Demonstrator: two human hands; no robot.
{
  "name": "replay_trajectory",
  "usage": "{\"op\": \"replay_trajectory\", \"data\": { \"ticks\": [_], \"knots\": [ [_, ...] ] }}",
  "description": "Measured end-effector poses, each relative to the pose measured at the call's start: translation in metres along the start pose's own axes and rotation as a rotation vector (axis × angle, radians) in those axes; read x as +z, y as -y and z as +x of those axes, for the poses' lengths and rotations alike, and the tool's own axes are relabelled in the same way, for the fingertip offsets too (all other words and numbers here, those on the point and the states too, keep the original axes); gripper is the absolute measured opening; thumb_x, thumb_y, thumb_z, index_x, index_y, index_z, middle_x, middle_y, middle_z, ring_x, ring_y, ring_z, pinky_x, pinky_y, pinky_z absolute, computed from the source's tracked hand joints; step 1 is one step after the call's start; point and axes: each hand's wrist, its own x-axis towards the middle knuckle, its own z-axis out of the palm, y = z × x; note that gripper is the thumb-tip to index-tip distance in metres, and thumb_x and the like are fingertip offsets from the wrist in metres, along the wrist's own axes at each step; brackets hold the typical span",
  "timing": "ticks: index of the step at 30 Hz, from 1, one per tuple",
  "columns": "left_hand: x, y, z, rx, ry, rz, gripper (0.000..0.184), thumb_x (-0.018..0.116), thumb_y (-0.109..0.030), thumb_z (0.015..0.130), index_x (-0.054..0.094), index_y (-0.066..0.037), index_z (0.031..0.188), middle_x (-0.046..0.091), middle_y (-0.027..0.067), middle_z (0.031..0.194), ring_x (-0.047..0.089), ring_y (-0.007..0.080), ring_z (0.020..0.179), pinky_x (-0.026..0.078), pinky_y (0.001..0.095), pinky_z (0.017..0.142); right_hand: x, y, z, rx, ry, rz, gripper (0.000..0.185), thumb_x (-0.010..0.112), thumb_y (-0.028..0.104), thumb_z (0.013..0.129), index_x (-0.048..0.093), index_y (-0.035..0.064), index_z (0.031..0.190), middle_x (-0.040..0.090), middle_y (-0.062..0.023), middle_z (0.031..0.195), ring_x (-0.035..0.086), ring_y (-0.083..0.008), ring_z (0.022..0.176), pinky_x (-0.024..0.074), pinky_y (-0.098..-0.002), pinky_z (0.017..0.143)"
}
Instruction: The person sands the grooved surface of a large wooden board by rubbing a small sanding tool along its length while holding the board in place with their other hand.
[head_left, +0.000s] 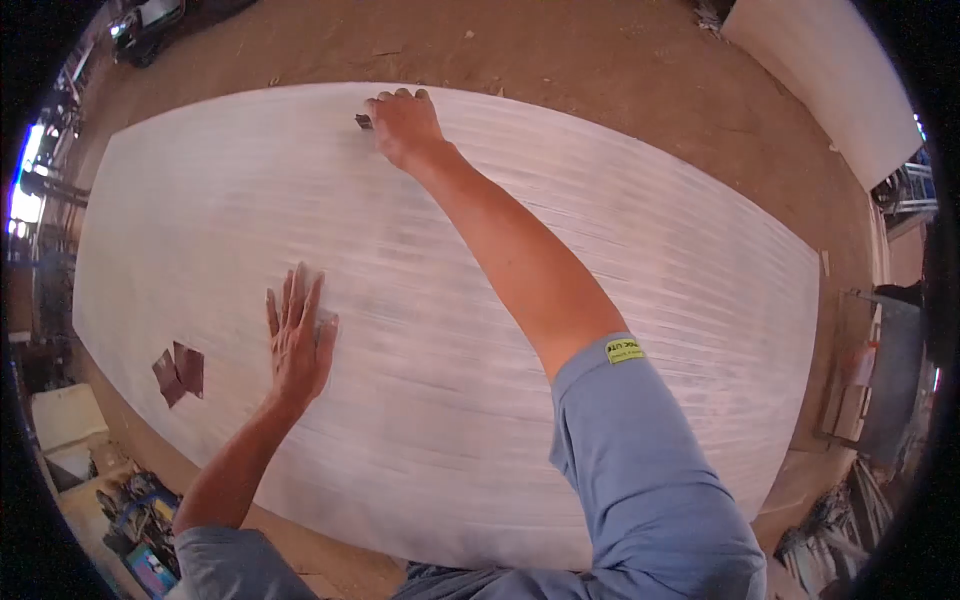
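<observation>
A large whitish panel [450, 400] with streaky lines spreads below me. Near its far edge my right hand [404, 125] is closed over a small dark brown piece [363, 121], which pokes out on the left of the fingers and looks like sandpaper. My left hand [300, 340] lies flat on the left half of the panel, fingers spread, holding nothing. Left of it, two dark reddish-brown sheets [188, 370] rest overlapping on the panel.
Brown ground [600, 60] surrounds the panel. Another pale board [820, 80] stands at the upper right. A grey metal item [885, 370] is at the right edge. Mixed clutter [145, 520] lies at the lower left, beside a cream block [68, 415].
</observation>
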Motion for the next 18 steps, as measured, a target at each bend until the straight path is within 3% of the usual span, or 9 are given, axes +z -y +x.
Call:
{"op": "replay_trajectory", "data": {
  "ticks": [4,7,8,9,10,12,14,16,18],
  "knots": [
    [0.003,0.004,-0.003,0.011,0.013,-0.016,0.058,0.047,-0.020,0.096,0.029,-0.007,0.149,0.020,0.0183,0.156,0.015,0.0337,0.146,0.005,0.0513,0.118,-0.046,-0.101,-0.082,0.118,-0.019,0.156,0.025,0.056,0.007,0.082,0.067,0.0062,0.104,0.064,-0.0204,0.100,0.060,-0.0357,0.100,0.0459,-0.0472,0.088],
    [0.005,0.010,-0.003,0.073,0.037,-0.005,0.060,0.048,-0.018,0.095,0.026,-0.006,0.150,0.016,0.0192,0.157,0.012,0.0350,0.146,0.004,0.0533,0.117,-0.133,-0.199,-0.201,0.255,0.087,-0.007,0.040,0.057,0.001,0.080,0.061,0.0058,0.119,0.059,-0.0177,0.121,0.051,-0.0351,0.118,0.0384,-0.0436,0.104],
    [0.004,0.009,-0.002,0.077,0.041,-0.016,0.060,0.048,-0.018,0.095,0.026,-0.006,0.150,0.016,0.0192,0.157,0.012,0.0350,0.146,0.004,0.0533,0.117,-0.141,-0.250,-0.246,0.178,-0.125,-0.165,0.030,0.055,0.003,0.080,0.067,0.0065,0.107,0.065,-0.0179,0.107,0.060,-0.0364,0.103,0.0449,-0.0452,0.093],
    [0.003,0.009,-0.001,0.079,0.063,0.000,0.061,0.048,-0.017,0.094,0.025,-0.006,0.150,0.014,0.0196,0.157,0.010,0.0355,0.147,0.003,0.0542,0.117,-0.188,-0.254,-0.259,0.258,0.133,-0.205,0.031,0.058,0.002,0.079,0.067,0.0058,0.109,0.065,-0.0174,0.112,0.060,-0.0347,0.106,0.0460,-0.0418,0.094],
    [0.005,0.009,0.001,0.077,0.086,0.016,0.063,0.049,-0.017,0.094,0.024,-0.006,0.150,0.013,0.0201,0.157,0.008,0.0360,0.147,0.002,0.0551,0.116,-0.196,-0.288,-0.285,0.296,0.109,-0.282,0.031,0.060,0.001,0.078,0.067,0.0041,0.108,0.065,-0.0168,0.111,0.060,-0.0336,0.104,0.0477,-0.0388,0.092],
    [0.007,0.014,0.000,0.073,0.103,0.010,0.063,0.050,-0.017,0.094,0.024,-0.005,0.150,0.012,0.0202,0.157,0.008,0.0362,0.147,0.002,0.0555,0.116,-0.193,-0.236,-0.252,0.517,0.251,-0.175,0.032,0.062,0.003,0.077,0.067,0.0033,0.108,0.065,-0.0166,0.110,0.060,-0.0346,0.105,0.0463,-0.0401,0.094],
    [0.006,0.020,-0.001,0.053,0.114,0.029,0.063,0.050,-0.017,0.093,0.025,-0.005,0.150,0.012,0.0203,0.157,0.007,0.0364,0.147,0.001,0.0558,0.116,-0.129,-0.227,-0.225,0.076,-0.071,-0.141,0.031,0.063,0.004,0.077,0.066,0.0035,0.108,0.066,-0.0168,0.108,0.059,-0.0352,0.104,0.0441,-0.0435,0.096],
    [0.006,0.021,0.000,0.083,0.105,0.011,0.066,0.053,-0.014,0.090,0.026,-0.006,0.149,0.014,0.0206,0.157,0.009,0.0351,0.147,0.000,0.0534,0.117,-0.067,-0.136,-0.135,0.092,0.002,0.000,0.036,0.055,0.000,0.076,0.065,0.0047,0.110,0.062,-0.0176,0.117,0.053,-0.0356,0.116,0.0411,-0.0456,0.101],
    [0.001,0.020,0.001,0.063,0.099,-0.012,0.065,0.054,-0.015,0.090,0.028,-0.006,0.149,0.016,0.0203,0.157,0.011,0.0358,0.146,0.000,0.0537,0.117,0.013,-0.070,-0.050,0.026,-0.146,0.236,0.023,0.058,0.009,0.080,0.069,0.0062,0.100,0.067,-0.0170,0.095,0.062,-0.0361,0.094,0.0500,-0.0430,0.085]
  ]
}}
